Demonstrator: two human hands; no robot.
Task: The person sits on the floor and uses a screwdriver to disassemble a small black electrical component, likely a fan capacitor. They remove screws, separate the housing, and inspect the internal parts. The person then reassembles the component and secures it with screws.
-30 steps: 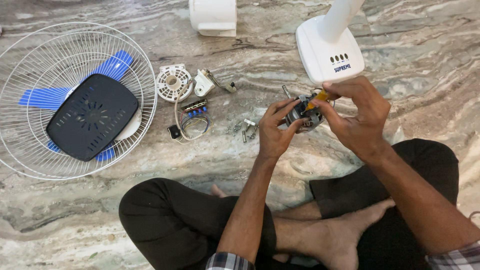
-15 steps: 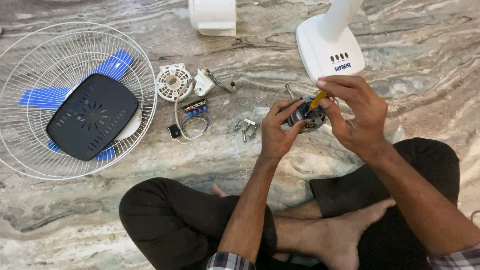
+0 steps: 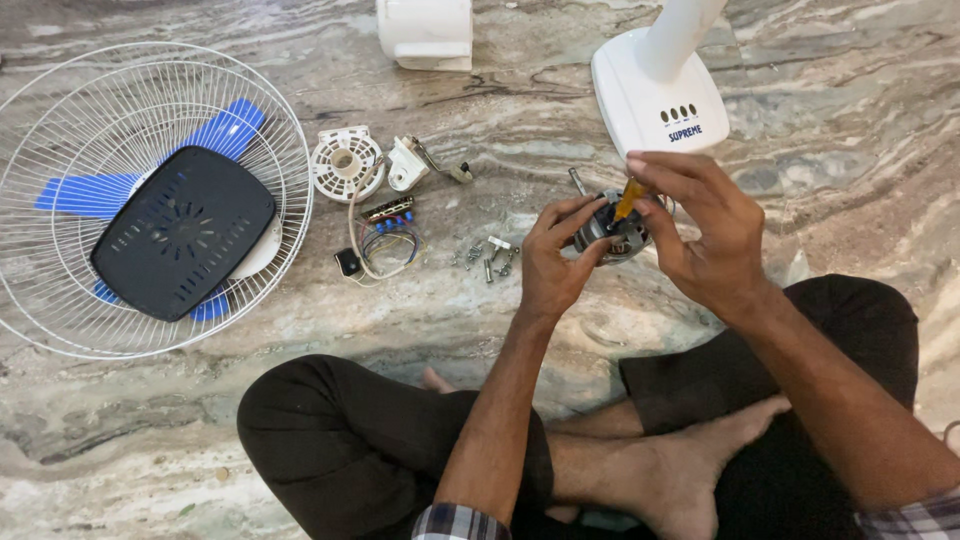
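Compared with the earlier frames, little has shifted: both hands stay at the small grey fan motor (image 3: pixel 612 232) in front of the crossed legs, the right-hand fingers having settled slightly lower over the tool, which suggests fine work on one fastener continues. Largest items first: marbled stone floor (image 3: pixel 500 320); white wire fan guard (image 3: pixel 60 180) at far left, holding blue blades (image 3: pixel 225 125) and a black vented cover (image 3: pixel 180 245); white fan base (image 3: pixel 650 95) with its column, just beyond the hands; white housing piece (image 3: pixel 425 32) at the top edge. Mid-sized: round white plastic disc (image 3: pixel 345 162) and a white bracket (image 3: pixel 408 160) beside it; a small switch block with coloured wires (image 3: pixel 385 238) below them. Left hand (image 3: pixel 550 265) is closed around the motor, cradling it just above the floor. Right hand (image 3: pixel 710 235) pinches a yellow-handled screwdriver (image 3: pixel 626 200), fingers clamped together on the handle, its tip pointing down into the motor's top. Smallest: loose screws (image 3: pixel 490 255) scattered on the floor just left of the left hand
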